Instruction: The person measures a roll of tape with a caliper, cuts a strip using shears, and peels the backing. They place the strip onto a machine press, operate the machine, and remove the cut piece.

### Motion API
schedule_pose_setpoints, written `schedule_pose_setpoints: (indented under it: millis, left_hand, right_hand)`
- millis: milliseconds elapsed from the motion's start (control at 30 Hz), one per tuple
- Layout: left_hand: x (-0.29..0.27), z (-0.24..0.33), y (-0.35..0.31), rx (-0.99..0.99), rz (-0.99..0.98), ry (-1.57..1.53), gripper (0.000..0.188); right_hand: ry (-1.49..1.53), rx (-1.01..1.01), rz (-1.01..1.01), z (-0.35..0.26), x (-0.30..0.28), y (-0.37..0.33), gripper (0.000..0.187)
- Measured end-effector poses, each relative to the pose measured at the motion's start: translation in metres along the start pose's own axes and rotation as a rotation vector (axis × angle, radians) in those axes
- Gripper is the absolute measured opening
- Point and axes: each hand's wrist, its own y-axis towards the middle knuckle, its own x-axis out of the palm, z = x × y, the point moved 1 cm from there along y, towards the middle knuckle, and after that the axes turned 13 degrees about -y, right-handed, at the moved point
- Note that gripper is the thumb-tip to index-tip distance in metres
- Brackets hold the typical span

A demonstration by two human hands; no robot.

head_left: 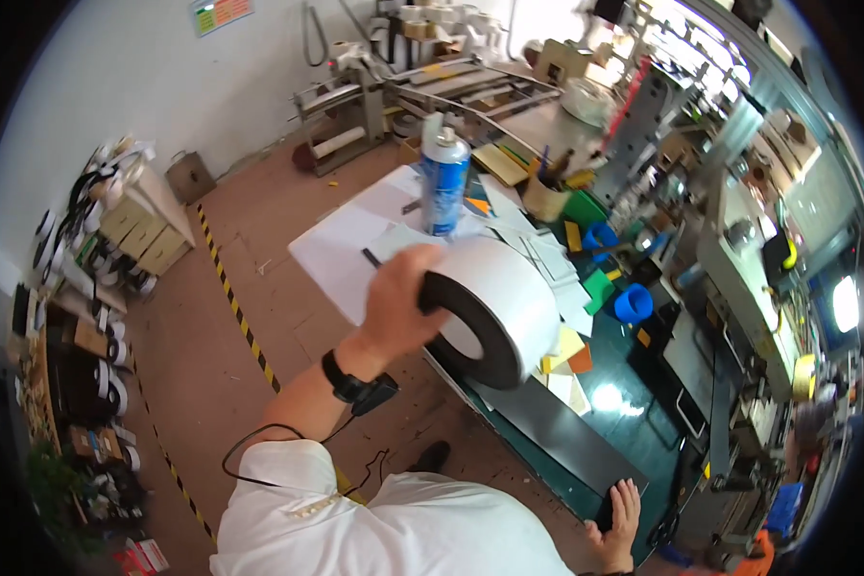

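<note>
In my left hand (pixel 400 298) is a large roll of tape (pixel 501 288), white around the outside and black on its side face. My fingers wrap over its rim at the hollow core, and the roll is lifted above the table's near edge. A dark grey flat strip (pixel 566 434) lies along that edge on the green tabletop (pixel 607 370). At the strip's near right end, my right hand (pixel 620 528) rests with its fingers stretched out flat, touching the strip.
Behind the roll stand a blue spray can (pixel 445 182) and white sheets (pixel 336 245). Blue cups (pixel 634 303) and a pen holder (pixel 545 199) are farther right. Machinery (pixel 730 230) lines the right side. A wooden drawer unit (pixel 149 230) stands left, past striped floor tape (pixel 235 312).
</note>
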Motion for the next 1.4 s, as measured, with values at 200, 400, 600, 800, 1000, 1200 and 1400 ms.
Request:
schedule_pose_setpoints:
  millis: [200,400,600,800,1000,1200,1400]
  left_hand:
    - [-0.034,-0.152,-0.009,-0.296,0.255,-0.339,0.096]
    - [-0.058,-0.179,-0.009,-0.719,0.456,-0.577,0.041]
    - [-0.090,-0.260,-0.018,-1.004,0.246,-0.920,0.033]
    - [-0.043,-0.175,0.001,-0.748,0.332,-0.381,0.048]
    - [-0.041,-0.202,-0.004,-0.657,0.400,-0.465,0.061]
    - [-0.090,-0.292,-0.011,-0.519,0.402,-0.300,0.065]
    - [-0.080,-0.305,-0.017,-0.413,0.451,-0.352,0.066]
  right_hand:
    - [-0.057,-0.036,0.025,0.004,-0.002,0.008,0.068]
    - [-0.057,-0.003,0.074,0.011,0.002,0.008,0.054]
    - [-0.068,0.138,0.182,0.017,-0.005,-0.028,0.045]
    - [-0.142,0.255,0.290,0.017,-0.003,-0.060,0.037]
    - [-0.189,0.299,0.322,0.020,0.000,-0.072,0.034]
    - [-0.232,0.310,0.328,0.033,-0.004,-0.087,0.034]
    - [-0.228,0.312,0.336,0.034,-0.010,-0.086,0.032]
